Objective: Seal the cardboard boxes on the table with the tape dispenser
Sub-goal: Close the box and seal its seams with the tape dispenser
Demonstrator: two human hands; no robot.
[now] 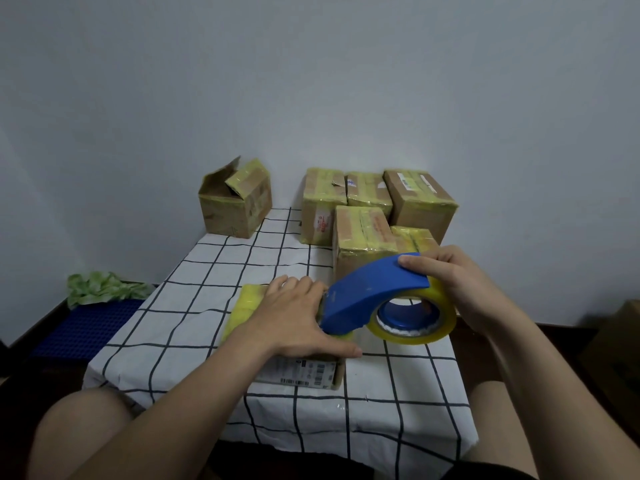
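Note:
A low cardboard box [242,306], its top covered in yellowish tape, lies at the near middle of the table. My left hand [298,317] presses flat on its top, fingers spread and thumb along the front edge. My right hand [446,282] grips the blue tape dispenser [367,292] with its roll of clear yellow tape [412,330]. The dispenser's front end touches the box top right beside my left hand's fingers. A white label [298,372] shows on the box's front side.
The table wears a white cloth with a black grid [194,271]. Several taped boxes [367,209] cluster at the back right. One box with open flaps [235,202] stands at the back left. Green cloth [104,289] on a blue mat lies on the floor, left.

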